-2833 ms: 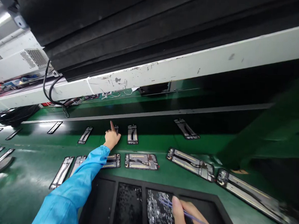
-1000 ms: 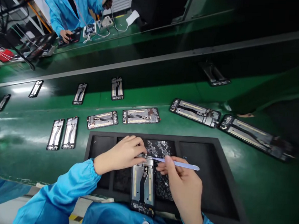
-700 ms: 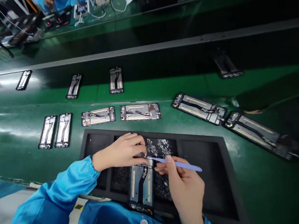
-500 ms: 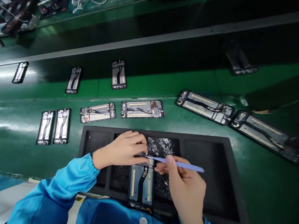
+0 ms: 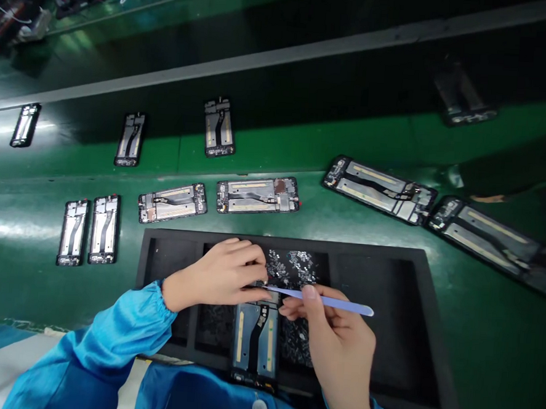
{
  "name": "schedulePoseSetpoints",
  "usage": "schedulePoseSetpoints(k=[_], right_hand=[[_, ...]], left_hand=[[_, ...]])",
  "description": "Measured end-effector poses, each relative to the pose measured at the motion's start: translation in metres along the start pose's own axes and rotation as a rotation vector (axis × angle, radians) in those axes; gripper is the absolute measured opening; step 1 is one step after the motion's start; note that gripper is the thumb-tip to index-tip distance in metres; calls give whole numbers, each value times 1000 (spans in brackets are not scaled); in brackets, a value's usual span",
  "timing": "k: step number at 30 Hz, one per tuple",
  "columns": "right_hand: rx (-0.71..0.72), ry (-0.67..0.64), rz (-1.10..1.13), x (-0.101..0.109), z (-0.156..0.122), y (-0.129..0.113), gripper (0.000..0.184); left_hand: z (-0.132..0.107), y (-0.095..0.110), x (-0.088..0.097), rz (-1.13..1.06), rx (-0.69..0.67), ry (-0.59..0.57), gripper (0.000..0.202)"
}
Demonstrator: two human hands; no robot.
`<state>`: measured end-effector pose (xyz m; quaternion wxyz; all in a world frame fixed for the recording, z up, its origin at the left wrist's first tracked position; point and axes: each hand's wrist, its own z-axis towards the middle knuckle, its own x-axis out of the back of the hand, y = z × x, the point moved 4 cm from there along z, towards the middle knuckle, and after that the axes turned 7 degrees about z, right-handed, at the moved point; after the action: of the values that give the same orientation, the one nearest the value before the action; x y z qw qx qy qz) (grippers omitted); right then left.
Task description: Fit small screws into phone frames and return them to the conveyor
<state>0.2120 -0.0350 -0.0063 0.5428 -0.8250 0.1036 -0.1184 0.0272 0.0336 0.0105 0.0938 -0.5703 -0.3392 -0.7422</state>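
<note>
A phone frame (image 5: 255, 342) lies lengthwise over the black compartment tray (image 5: 388, 279), its near end at my body. My left hand (image 5: 222, 272) is closed in a pinch at the frame's far end, fingertips pressed on its top edge. My right hand (image 5: 333, 344) grips a pale blue plastic pick (image 5: 327, 301) like a pen, its tip meeting the frame right beside my left fingertips. Small shiny metal parts (image 5: 297, 267) fill the tray compartment just beyond my hands.
Several more phone frames lie on the green belt: two (image 5: 89, 230) at the left, two (image 5: 218, 199) beyond the tray, two (image 5: 380, 189) at the right, others farther back (image 5: 218, 127). A grey rail (image 5: 282, 56) runs across behind them.
My left arm, earlier stretched out to a frame far across the belt, has come back to the frame on the tray. Over the last second the hands hardly move; the view tilts down.
</note>
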Motion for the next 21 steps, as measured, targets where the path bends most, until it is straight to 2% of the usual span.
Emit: schedulePoseSetpoints(k=[3,6,8,10,12,14,16,21], right_hand=[[27,29,81,8,0,-5,32],[122,53,-31,27,5,-20,25],[256,1,-199,38,9,-32,19],[457,-93,-329,43,12,-40,14],[658,-173,-419,41,11,-40,16],[749,-199,-482,35,10,-33,19],[708,-174,-497,30,12,-25,18],[397,-78,-397,27,23,-9,11]], left_hand=[[2,1,2,6,-26,14,33],[5,2,3,13,-5,11,34],[6,2,4,7,22,19,35],[8,4,5,5,40,36,35],[8,5,5,25,44,49,32],[8,5,4,43,40,58,30],[8,5,3,45,34,68,30],[4,0,6,45,98,172,27]])
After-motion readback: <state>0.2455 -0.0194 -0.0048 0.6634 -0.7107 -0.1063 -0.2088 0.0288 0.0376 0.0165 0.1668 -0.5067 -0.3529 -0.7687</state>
